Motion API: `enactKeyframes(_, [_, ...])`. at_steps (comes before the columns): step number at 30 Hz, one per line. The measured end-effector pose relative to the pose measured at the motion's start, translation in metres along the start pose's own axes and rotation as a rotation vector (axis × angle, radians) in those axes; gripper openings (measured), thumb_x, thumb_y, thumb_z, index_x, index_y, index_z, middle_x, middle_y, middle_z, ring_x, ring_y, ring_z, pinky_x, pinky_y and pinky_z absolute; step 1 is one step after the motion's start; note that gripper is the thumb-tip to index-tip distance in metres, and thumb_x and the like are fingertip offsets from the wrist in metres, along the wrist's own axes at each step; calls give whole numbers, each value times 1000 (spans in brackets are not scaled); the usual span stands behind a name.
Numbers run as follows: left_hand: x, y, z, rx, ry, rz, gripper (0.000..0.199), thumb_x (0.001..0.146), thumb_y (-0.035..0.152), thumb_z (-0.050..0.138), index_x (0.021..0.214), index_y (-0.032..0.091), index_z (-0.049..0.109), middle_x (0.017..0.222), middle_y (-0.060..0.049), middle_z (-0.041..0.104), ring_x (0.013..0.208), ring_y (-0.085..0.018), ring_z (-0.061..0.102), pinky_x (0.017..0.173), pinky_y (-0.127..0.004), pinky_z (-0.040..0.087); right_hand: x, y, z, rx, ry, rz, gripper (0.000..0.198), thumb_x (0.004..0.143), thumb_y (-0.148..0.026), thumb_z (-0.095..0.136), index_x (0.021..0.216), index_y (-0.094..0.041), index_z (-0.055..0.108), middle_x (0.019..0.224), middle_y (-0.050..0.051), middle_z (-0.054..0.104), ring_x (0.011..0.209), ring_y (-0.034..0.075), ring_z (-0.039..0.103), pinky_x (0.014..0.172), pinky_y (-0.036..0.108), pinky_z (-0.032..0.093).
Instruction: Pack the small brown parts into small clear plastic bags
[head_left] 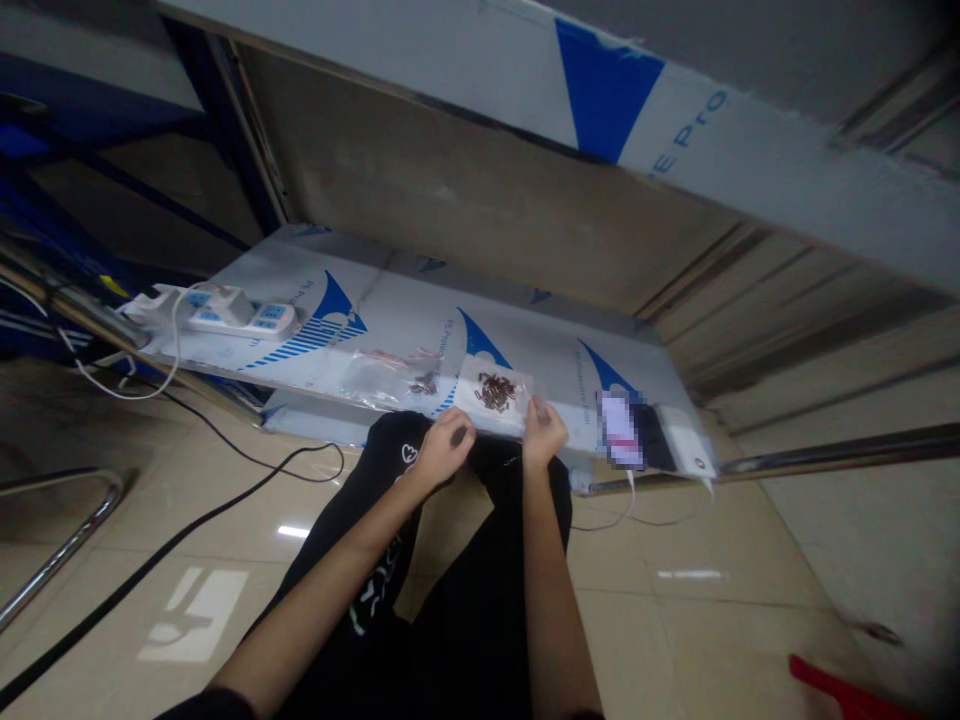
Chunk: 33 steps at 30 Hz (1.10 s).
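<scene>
A pile of small brown cylindrical pieces (496, 391) lies on a white sheet (471, 408) near the front edge of the shelf. My left hand (444, 448) is at that edge, left of the pile, with its fingers curled in; what they hold, if anything, is too small to make out. To the right of the pile, my right hand (545, 434) is closed in a pinch, its fingertips by some clear film; the thing between them cannot be made out. Clear plastic bags (367, 378) with brown and copper-coloured pieces (424, 383) lie left of the sheet.
A white power strip (274, 320) with plugs and cables sits at the shelf's left end. Toward the right end lie a phone (621, 430) and a white box-shaped device (684, 440), both with cables. An upper shelf edge (465, 75) overhangs the film-covered shelf (397, 290).
</scene>
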<state>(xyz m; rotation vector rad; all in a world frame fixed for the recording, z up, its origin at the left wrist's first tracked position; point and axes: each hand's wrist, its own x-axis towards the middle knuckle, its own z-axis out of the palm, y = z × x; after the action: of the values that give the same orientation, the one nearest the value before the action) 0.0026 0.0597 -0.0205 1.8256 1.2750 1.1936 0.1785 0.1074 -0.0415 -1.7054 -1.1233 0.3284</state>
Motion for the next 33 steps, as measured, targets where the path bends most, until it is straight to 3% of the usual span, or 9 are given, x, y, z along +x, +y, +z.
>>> enactKeyframes(3, [0,-2,1,12,-1,-10,14,80,17,42,69,17,51,77,-2,53,79,-15,50,75,-28,39,1,-6,-1,102,99,79,42,74,-41,52,95,-6,64,95,16,65,80,23,62,61,31,53])
enactKeyframes(6, [-1,-6,3,10,15,-54,18,78,15,44,93,18,54,83,-2,54,82,-14,51,74,-27,41,-1,-15,-4,319,48,265,49,70,-40,57,106,-8,58,94,14,65,69,19,64,53,27,53])
enactKeyframes(11, [0,-10,6,-52,30,-86,59,76,17,50,131,23,28,110,-7,52,82,-13,52,68,-25,44,-19,-30,-18,548,-445,466,62,61,-34,66,119,-18,49,61,-3,63,40,8,52,38,19,44])
enactKeyframes(15, [2,-8,3,-111,16,-10,35,76,24,57,111,23,55,121,-9,45,97,-18,50,73,-29,45,-41,-35,-26,529,-707,496,71,60,-34,69,125,-19,44,52,-6,59,32,5,42,32,16,35])
enactKeyframes(17, [4,-8,2,-137,28,-3,15,76,26,57,87,20,65,114,-8,50,98,-19,51,77,-31,44,-47,-34,-27,511,-652,513,70,63,-38,66,126,-21,42,64,-2,63,40,8,51,35,17,39])
enactKeyframes(19, [5,-8,2,-158,61,-23,12,76,27,58,73,18,65,102,-8,56,93,-19,53,79,-32,44,-49,-32,-27,501,-513,466,63,67,-42,61,125,-23,43,87,4,66,62,13,61,45,19,47])
enactKeyframes(23, [7,-9,5,-173,98,-57,17,73,29,61,62,16,59,84,-6,59,83,-16,55,76,-30,43,-45,-28,-28,491,-389,242,50,69,-40,60,115,-20,53,120,9,54,107,21,52,80,31,49])
enactKeyframes(27, [6,-9,6,-218,16,-62,20,73,31,61,61,15,58,80,-5,59,79,-15,55,70,-27,43,-47,-31,-31,512,-592,220,36,67,-35,65,98,-17,64,100,8,66,93,21,60,84,36,47])
enactKeyframes(33, [7,-10,3,-280,87,-183,25,81,37,49,70,15,58,73,-3,56,71,-13,52,64,-24,40,-52,-36,-30,515,-659,276,24,62,-36,69,75,-16,67,73,4,69,68,17,64,71,32,51])
